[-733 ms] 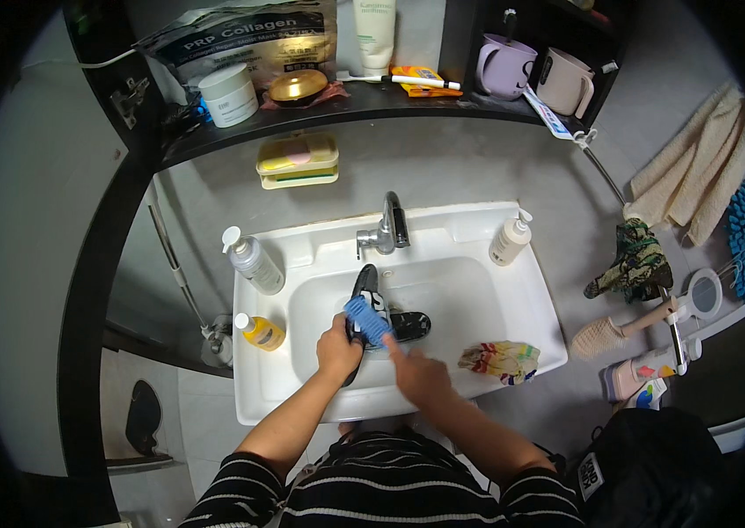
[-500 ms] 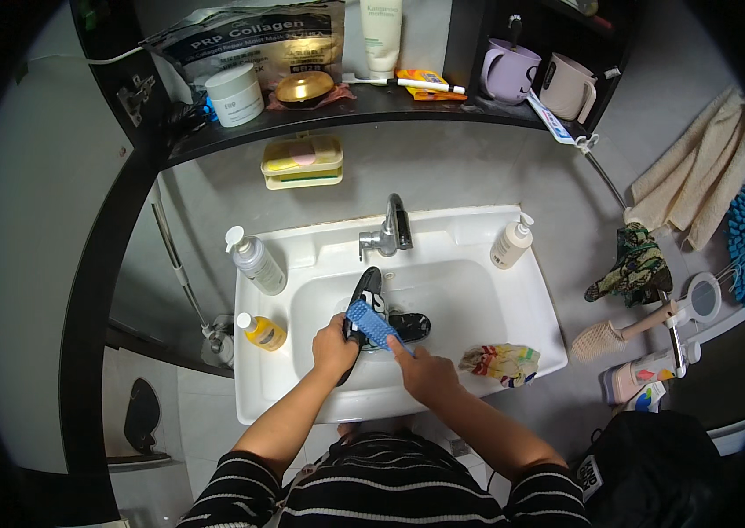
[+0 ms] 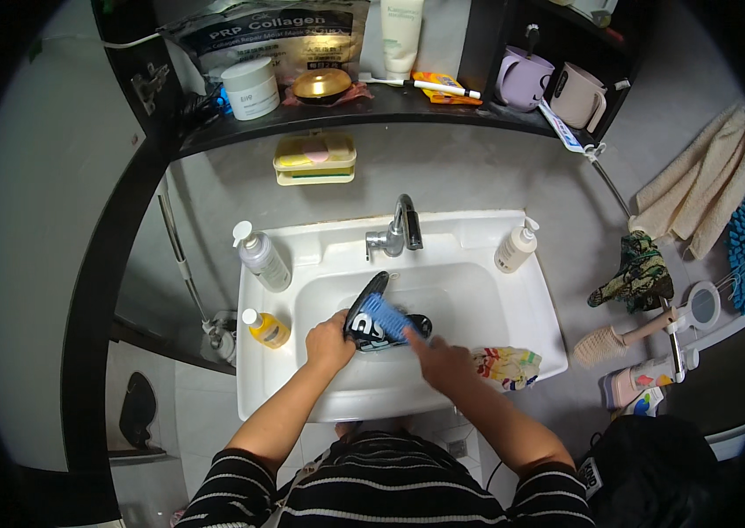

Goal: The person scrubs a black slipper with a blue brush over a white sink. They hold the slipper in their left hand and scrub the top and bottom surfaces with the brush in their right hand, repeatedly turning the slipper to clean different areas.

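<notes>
Over the white sink [image 3: 478, 304], my left hand [image 3: 330, 341] is wrapped round the side of a black slipper [image 3: 367, 291] with white lettering on its strap. The slipper is tilted, and its near end is hidden. My right hand [image 3: 443, 361], blurred by motion, grips a blue scrubbing brush [image 3: 387, 316], whose head lies over the slipper's strap. A second black slipper [image 3: 423, 325] rests in the basin behind the brush, mostly covered.
A chrome faucet [image 3: 404, 224] rises at the sink's back. Pump bottles [image 3: 263, 262] and a yellow bottle [image 3: 268, 329] stand along the left rim, another pump bottle [image 3: 515, 247] at the back right. A colourful patterned packet [image 3: 509, 367] lies near my right hand. A shelf [image 3: 328, 113] overhangs behind.
The slipper in my left hand has turned, showing more of its strap. My right hand and the brush have shifted slightly right. The whole view has moved a little.
</notes>
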### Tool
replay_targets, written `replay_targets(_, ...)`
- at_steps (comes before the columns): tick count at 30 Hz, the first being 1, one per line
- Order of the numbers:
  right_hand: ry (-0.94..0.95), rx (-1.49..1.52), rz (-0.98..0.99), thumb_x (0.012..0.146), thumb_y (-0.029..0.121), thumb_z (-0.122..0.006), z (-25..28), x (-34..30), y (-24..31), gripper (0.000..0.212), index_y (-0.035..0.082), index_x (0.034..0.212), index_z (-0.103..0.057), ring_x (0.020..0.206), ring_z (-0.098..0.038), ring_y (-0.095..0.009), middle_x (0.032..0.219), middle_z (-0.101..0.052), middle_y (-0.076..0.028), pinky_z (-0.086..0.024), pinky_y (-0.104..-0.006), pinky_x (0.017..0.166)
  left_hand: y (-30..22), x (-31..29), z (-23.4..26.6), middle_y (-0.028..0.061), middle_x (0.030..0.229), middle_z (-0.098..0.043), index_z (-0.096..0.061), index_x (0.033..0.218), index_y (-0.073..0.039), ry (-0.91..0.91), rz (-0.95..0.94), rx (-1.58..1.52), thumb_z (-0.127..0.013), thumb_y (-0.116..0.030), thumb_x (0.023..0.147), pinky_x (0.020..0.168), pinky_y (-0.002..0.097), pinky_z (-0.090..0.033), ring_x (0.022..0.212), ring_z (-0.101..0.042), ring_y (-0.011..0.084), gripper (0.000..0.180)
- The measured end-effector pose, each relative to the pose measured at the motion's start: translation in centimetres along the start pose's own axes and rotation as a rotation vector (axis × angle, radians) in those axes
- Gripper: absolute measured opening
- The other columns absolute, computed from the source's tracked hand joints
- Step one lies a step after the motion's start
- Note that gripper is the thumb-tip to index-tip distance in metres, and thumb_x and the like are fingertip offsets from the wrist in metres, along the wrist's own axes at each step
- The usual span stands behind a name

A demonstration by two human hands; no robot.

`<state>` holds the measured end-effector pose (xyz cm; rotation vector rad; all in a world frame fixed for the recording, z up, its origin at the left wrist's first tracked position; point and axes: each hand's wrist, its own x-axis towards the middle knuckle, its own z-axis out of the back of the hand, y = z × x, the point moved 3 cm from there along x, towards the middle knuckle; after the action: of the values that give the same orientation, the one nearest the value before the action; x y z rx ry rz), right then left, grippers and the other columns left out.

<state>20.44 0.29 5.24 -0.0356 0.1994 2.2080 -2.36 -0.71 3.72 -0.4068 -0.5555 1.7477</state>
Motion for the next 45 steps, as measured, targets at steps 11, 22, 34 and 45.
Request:
replay_targets(11, -0.129, 0.169, -0.016, 0.093, 0.026, -0.048, -1.7, 0.2, 0.4, 0.048, 0.026, 0.140, -0.038, 0.060, -0.063, -0.035, 0.077, -0.060, -0.016, -0.051, -0.0490, 0.056, 2.4, 0.4, -1.2, 0.0180, 0.078, -0.067, -0.064, 0.111, -0.011, -0.017, 0.046, -0.227, -0.066, -0.009, 0.066, 0.070, 0.0411, -0.052, 0.073, -0.065, 0.0351, 0.045)
replay_targets(22, -0.243, 0.405, -0.031, 0.093, 0.022, -0.051, -0.2, 0.7, 1.4, 0.044, 0.017, 0.137, -0.045, 0.067, -0.062, -0.035, 0.078, -0.063, -0.017, -0.049, -0.0478, 0.062, 3.0, 0.6, -1.9, 0.0089, 0.099, -0.068, -0.057, 0.114, 0.002, 0.221, 0.329, -1.394, -0.058, 0.012, 0.079, 0.079, 0.0276, -0.052, 0.085, -0.065, 0.0157, 0.037)
replay_targets(34, -0.237, 0.357, -0.084, 0.096, 0.026, -0.044, -0.2, 1.0, 0.8, 0.046, 0.024, 0.141, -0.037, 0.059, -0.059, -0.032, 0.075, -0.058, -0.013, -0.048, -0.0463, 0.054, 4.9, 1.0, -3.8, 0.0102, 0.085, -0.067, -0.060, 0.100, 0.003, -0.055, 0.313, -1.044, -0.056, -0.002, 0.083, 0.070, 0.0283, -0.049, 0.077, -0.064, 0.0177, 0.019)
replay_targets(45, -0.225, 0.340, -0.042, 0.094, 0.025, -0.050, -1.0, -0.2, 2.1, 0.045, 0.022, 0.138, -0.043, 0.062, -0.057, -0.035, 0.070, -0.055, -0.013, -0.048, -0.0473, 0.059, 4.2, 0.9, -3.7, 0.0217, 0.106, -0.061, -0.052, 0.120, 0.005, -0.104, 0.787, -0.964, -0.046, -0.028, 0.090, 0.074, 0.0414, -0.049, 0.090, -0.061, 0.0301, 0.046)
